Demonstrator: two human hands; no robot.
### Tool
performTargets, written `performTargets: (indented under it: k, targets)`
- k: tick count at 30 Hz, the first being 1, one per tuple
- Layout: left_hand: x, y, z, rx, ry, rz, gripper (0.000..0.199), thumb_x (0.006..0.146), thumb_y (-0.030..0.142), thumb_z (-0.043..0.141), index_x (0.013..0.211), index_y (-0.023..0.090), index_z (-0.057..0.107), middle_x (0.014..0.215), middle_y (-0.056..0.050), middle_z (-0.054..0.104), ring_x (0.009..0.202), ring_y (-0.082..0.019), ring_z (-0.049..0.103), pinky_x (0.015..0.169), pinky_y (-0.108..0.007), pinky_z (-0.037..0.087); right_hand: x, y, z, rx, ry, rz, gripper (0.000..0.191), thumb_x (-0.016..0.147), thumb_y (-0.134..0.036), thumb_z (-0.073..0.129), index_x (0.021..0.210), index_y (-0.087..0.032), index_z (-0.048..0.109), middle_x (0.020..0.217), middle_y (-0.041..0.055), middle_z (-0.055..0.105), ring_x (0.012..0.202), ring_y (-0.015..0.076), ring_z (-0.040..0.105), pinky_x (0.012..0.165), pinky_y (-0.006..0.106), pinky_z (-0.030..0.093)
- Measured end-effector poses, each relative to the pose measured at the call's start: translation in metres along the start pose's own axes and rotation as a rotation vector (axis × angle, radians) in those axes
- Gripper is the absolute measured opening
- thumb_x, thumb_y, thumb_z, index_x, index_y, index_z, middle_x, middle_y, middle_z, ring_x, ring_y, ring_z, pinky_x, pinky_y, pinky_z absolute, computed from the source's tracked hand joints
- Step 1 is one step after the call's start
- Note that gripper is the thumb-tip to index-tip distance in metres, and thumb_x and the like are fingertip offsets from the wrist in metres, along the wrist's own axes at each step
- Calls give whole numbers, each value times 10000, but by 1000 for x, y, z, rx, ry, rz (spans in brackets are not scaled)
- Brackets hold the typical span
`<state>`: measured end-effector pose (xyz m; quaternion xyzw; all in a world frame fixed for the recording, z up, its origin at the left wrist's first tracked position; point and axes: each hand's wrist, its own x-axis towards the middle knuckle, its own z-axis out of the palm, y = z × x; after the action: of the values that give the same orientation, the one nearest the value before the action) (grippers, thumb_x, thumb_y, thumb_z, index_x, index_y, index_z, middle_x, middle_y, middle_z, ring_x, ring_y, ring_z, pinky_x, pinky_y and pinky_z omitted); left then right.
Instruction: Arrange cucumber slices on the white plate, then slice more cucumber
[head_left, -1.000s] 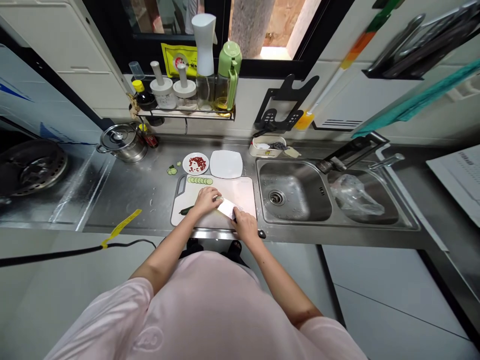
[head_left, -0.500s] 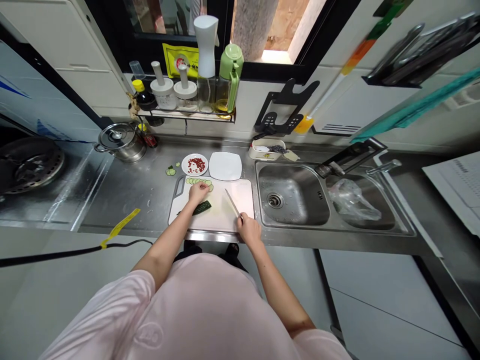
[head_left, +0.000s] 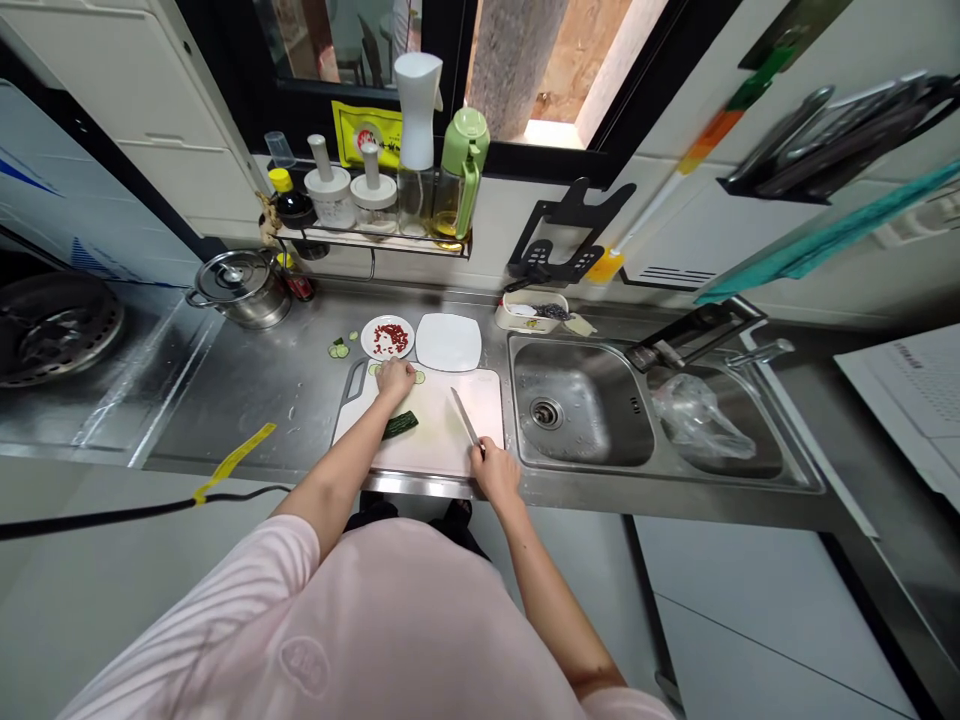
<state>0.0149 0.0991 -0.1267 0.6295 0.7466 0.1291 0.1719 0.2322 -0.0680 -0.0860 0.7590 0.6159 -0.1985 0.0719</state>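
Observation:
My right hand (head_left: 495, 472) is closed around the handle of a kitchen knife (head_left: 465, 413), its blade pointing up and left over the white cutting board (head_left: 442, 450). At the board's upper left, my left hand (head_left: 395, 380) lies over a row of cucumber slices (head_left: 419, 378) with its fingers curled. Its fingertips and whatever is between them are hidden. A piece of dark green cucumber (head_left: 400, 424) rests on the board below that hand, partly covered by the forearm. Behind the board stand a plate of chopped red pieces (head_left: 390, 336) and a bare white square plate (head_left: 448, 342).
Cucumber scraps (head_left: 339, 348) lie left of the plates. A steel pot (head_left: 244, 290) stands farther left, and a steel sink (head_left: 585, 410) is right of the board. Bottles and jars line a wall rack (head_left: 375, 240). A small box (head_left: 532, 312) sits behind the sink.
My left hand has shifted slightly and now covers more of the slice row. The knife stays in my right hand, almost unmoved. The whole view has tilted a little.

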Motion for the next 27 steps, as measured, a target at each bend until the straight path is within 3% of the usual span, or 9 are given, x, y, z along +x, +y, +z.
performTargets:
  k: [13, 20, 27]
  targets:
    - [-14, 7, -7, -7, 17, 44, 184, 805, 339, 540, 831, 210, 668, 991, -100, 626, 1033, -276, 522, 887, -394, 368, 8, 4, 2, 21, -5, 23, 359, 952, -353, 341, 1180, -239, 594, 959, 93, 682, 863, 198, 627, 725, 271, 383]
    - [-62, -5, -27, -70, -102, 156, 281, 755, 449, 620, 942, 241, 633, 1023, -59, 619, 1009, -241, 533, 859, -340, 395, 15, 5, 3, 29, -14, 75, 358, 949, -364, 320, 1096, -210, 608, 949, 96, 680, 870, 204, 628, 705, 272, 395]
    - [-104, -37, -43, 30, -247, 196, 595, 635, 502, 720, 1159, 283, 542, 1134, -73, 575, 1090, -278, 508, 890, -366, 377, 19, 8, -3, 67, -49, 59, 345, 941, -349, 343, 1158, -204, 569, 977, 101, 672, 896, 208, 623, 701, 270, 391]
